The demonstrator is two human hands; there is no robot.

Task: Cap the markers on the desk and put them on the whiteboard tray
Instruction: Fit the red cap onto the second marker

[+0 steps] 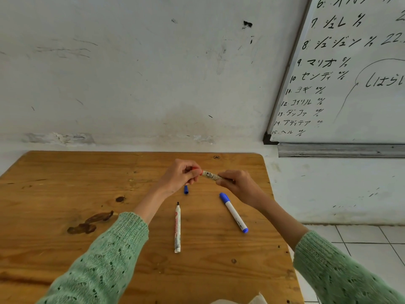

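While the left hand (183,175) pinches a red cap (196,171), right hand (235,183) grips the marker (211,175) between them.

Even soft daylight, sharp, wide-angle edge distortion

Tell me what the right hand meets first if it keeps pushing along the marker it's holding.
The right hand points up-left along the held marker, so it would first meet the left hand pinching the red cap. Depth looks matched, though one view can't confirm.
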